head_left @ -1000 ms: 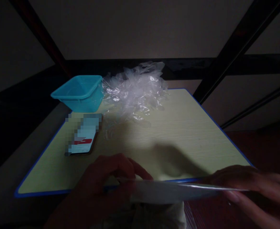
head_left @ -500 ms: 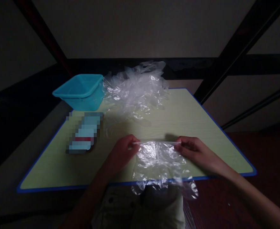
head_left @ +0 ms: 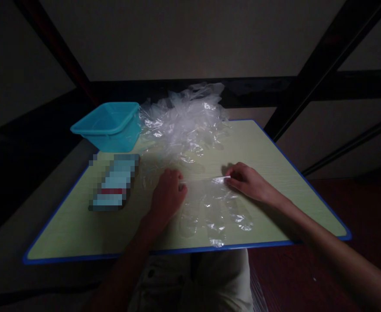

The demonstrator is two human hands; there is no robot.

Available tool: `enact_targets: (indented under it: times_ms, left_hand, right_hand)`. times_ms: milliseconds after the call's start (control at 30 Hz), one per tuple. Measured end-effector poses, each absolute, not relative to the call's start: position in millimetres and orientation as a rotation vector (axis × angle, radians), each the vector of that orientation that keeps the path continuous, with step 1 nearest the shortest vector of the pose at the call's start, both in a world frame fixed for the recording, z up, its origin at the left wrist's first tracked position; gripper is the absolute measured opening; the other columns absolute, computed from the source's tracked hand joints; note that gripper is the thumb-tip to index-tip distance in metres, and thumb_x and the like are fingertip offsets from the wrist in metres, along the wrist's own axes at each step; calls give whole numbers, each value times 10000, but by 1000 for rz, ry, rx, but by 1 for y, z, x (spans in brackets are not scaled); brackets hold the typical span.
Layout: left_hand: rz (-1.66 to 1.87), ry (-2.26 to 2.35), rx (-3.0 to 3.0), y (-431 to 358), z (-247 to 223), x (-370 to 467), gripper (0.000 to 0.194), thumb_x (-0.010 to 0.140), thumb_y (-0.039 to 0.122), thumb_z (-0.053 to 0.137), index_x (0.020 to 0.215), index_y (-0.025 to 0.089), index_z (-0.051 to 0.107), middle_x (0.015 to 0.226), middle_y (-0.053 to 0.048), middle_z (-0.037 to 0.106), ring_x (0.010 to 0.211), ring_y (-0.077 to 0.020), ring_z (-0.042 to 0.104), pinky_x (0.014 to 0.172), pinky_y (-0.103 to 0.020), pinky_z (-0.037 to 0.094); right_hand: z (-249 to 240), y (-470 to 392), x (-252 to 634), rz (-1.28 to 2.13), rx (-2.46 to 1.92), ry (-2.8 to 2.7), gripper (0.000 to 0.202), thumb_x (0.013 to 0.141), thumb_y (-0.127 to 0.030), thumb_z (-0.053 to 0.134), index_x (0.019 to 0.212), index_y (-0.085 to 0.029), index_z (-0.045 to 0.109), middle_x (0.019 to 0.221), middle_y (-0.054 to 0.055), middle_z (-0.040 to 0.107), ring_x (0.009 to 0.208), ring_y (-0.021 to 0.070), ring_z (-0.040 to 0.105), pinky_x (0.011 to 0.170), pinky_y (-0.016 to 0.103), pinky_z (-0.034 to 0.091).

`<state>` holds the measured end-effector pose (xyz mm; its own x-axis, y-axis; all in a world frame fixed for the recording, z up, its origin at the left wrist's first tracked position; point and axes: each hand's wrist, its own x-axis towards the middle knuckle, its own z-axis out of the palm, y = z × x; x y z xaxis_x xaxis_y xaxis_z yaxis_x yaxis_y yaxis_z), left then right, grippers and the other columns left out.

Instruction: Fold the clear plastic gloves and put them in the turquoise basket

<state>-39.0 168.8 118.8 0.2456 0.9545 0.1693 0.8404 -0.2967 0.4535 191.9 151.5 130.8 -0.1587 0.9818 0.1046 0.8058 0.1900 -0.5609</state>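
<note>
At far left, basin: turquoise rectangular open-topped plastic basin (head_left: 115, 141), upright on pale wood-grain tabletop w/ blue edging (head_left: 284, 208).
Phone: flat dark-edged rectangular phone (head_left: 115, 184), prob., blurred; lies nearer than basin.
L hand: bare L hand (head_left: 167, 190), fingers pinched narrow on glove's L cuff corner.
Heap: loose, crinkled clear-plastic heap (head_left: 190, 121), beside basin; prob. more gloves.
Glove, where: thin clear-plastic glove (head_left: 214, 203) btwn both hands, over near-mid tabletop; cuff away from person, finger tubes toward them.
Glove, handling: prob. v. light, limp, slippery; thin film likely creases, clings or tears if yanked. Best hold: both cuff corners, light pinch, even tension; finger tubes look too floppy to steer by.
Glove, look: see-through, tabletop shows thru; cuff a fairly straight bright line, slightly higher at R; wrinkled, splayed tubes w/ white glints, rounded tips near blue edging. Exact no. of tubes: can't tell.
R hand: bare R hand (head_left: 250, 182), thumb + fingers closed narrow on R cuff corner.
</note>
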Motion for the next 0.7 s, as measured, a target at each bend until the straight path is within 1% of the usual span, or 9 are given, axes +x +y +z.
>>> enact_targets:
  times_ms: [100,167,200,267,333,400,467,567,700]
  left_hand:
    - [733,1633,2451,158,118,-35,276,744,83,490,1019,93,520,1048,-146,545,1044,-271,498,911,-432,427]
    - [751,1525,2580,147,118,-28,304,793,105,453,1090,73,510,1179,-185,526,1143,-285,473,952,-429,419]
    - [718,1457,2643,142,117,-24,317,818,113,422,1121,73,506,1238,-188,510,1179,-280,463,970,-422,414]
    - [614,1334,2759,134,115,-17,364,853,129,371,1191,55,482,1333,-197,461,1245,-272,426,1012,-412,388]
    - [500,1262,2827,130,112,-12,420,879,162,336,1265,30,434,1389,-196,411,1296,-268,371,1047,-415,354]
    - [405,1251,2847,129,109,-10,462,899,210,319,1313,19,392,1418,-185,375,1325,-269,325,1069,-430,322]
    - [334,1263,2842,129,107,-11,485,911,256,321,1335,27,377,1436,-169,347,1338,-271,298,1080,-442,300]
    - [282,1261,2831,131,106,-13,494,918,289,335,1349,49,371,1454,-156,314,1348,-273,271,1081,-450,290]
    - [260,1279,2801,131,107,-12,488,924,295,338,1363,84,366,1465,-137,299,1353,-284,254,1081,-466,280]
  right_hand:
    - [134,143,186,260,-1608,-2001,208,782,-190,476,938,-107,586,898,131,584,833,245,572,726,410,493]
    - [135,133,178,164,-1517,-2080,291,819,-154,400,1037,-84,580,998,159,599,936,256,572,817,438,484]
    - [134,128,172,151,-1473,-2165,338,834,-138,367,1097,-71,568,1066,172,600,1002,258,564,865,444,471]
    - [130,119,163,109,-1421,-2344,417,859,-138,331,1223,-34,506,1259,203,532,1180,270,483,972,464,408]
    - [123,114,156,68,-1423,-2458,471,880,-175,322,1307,-8,429,1384,214,418,1295,271,365,1041,477,336]
    - [116,112,153,45,-1448,-2519,512,898,-234,324,1350,3,370,1432,213,335,1338,265,287,1070,469,294]
    - [111,111,154,29,-1478,-2555,548,914,-302,316,1369,3,338,1450,208,290,1351,260,249,1082,452,274]
    - [106,109,157,-7,-1514,-2582,586,933,-378,272,1382,-3,313,1461,202,253,1358,262,215,1087,459,254]
    - [105,107,158,-31,-1558,-2590,609,942,-424,236,1395,-22,296,1473,191,221,1364,292,178,1084,506,225]
